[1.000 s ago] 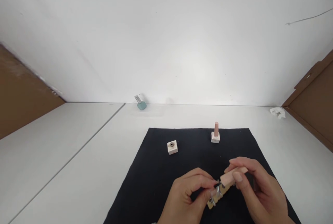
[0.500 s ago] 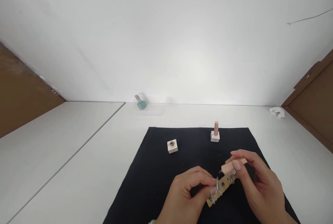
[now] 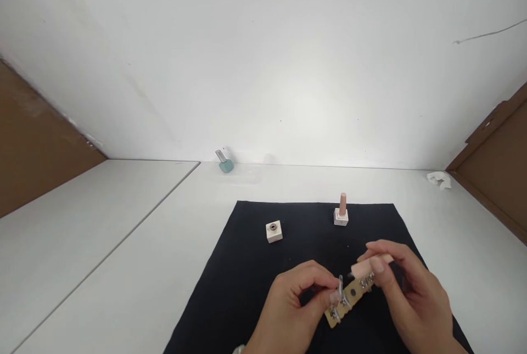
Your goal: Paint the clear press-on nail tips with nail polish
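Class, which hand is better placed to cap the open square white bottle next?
Probably the right hand: it holds a tapered pink cap. The left hand, though nearer the open bottle, pinches a small clear piece.

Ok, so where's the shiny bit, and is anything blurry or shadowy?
In the head view, a soft bright glow in the middle of the white wall; in the head view, a faint shadow on the wall near the teal bottle; also in the head view, the dark tip by the pink cap looks smudgy, too fuzzy to see clearly.
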`<action>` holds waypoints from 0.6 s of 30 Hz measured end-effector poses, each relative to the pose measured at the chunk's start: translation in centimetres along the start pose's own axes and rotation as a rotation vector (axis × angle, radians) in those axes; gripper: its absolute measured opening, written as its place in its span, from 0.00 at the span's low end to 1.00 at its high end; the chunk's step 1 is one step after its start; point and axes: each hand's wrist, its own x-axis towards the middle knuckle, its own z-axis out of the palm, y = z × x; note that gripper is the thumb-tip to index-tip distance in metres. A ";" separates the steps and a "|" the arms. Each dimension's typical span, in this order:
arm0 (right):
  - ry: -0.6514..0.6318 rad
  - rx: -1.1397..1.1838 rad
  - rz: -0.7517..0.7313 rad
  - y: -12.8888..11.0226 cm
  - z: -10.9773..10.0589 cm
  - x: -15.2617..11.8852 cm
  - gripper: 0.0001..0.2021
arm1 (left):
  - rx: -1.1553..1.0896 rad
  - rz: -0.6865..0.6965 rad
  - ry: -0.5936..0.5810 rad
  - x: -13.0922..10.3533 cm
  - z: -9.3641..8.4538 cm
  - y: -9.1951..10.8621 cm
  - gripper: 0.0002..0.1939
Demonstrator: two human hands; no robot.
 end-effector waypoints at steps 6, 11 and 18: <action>-0.081 0.044 -0.016 -0.2 -0.2 0.0 0.05 | -0.025 -0.155 0.008 0.3 0.2 0.4 0.06; -0.039 -0.099 -0.105 -0.2 -0.3 0.3 0.08 | -0.007 -0.174 0.010 0.3 0.6 0.8 0.07; -0.120 -0.060 -0.095 -0.1 -0.5 0.2 0.07 | 0.096 -0.017 0.019 0.1 0.3 0.6 0.07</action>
